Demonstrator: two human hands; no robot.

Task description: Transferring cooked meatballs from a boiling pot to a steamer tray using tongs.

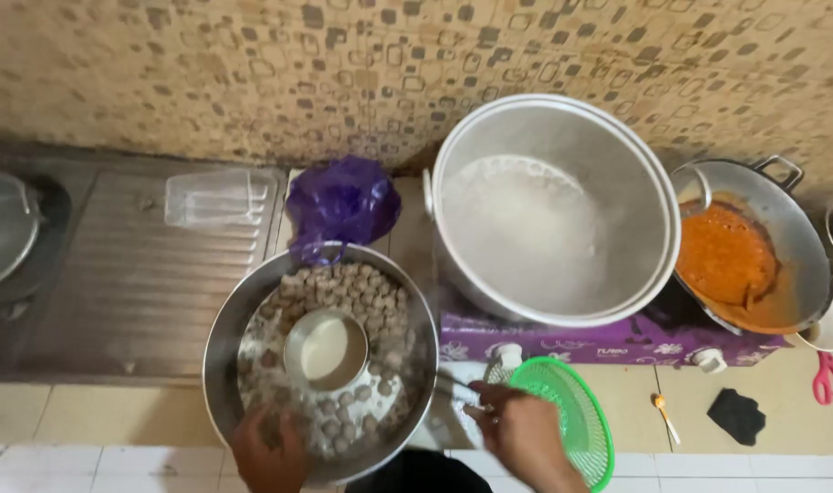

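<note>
So the left hand (268, 449) was down at the near rim of the big steel bowl (217, 365), fingers curled over the edge and gripping it, wrist coming in from the near side. That bowl sat on the near part of the bench (69, 411), loaded with greyish meatballs (372, 301) and a small metal bowl (325, 347) of pale liquid parked in the middle of them.

The right hand (518, 427) was just right of the bowl, closed around what looked like a spoon handle (457, 394) pointing left toward the meatballs. It was steamy and blurry there, so I can't swear it was a spoon. The back of that hand faced up, forearm angled in from the near right, partly over a green plastic strainer (571, 411).

If you ask me, the trick here was keeping the left hand firm on the rim so the bowl didn't slide, and scooping shallow so the small bowl stayed level.

Further back: a big steaming pot (562, 164) on a purple stove (617, 342), a wok (791, 228) of orange sauce to the right, a purple plastic bag (341, 203) and a clear plastic container (217, 196) on the steel drainboard (133, 292) to the left.
</note>
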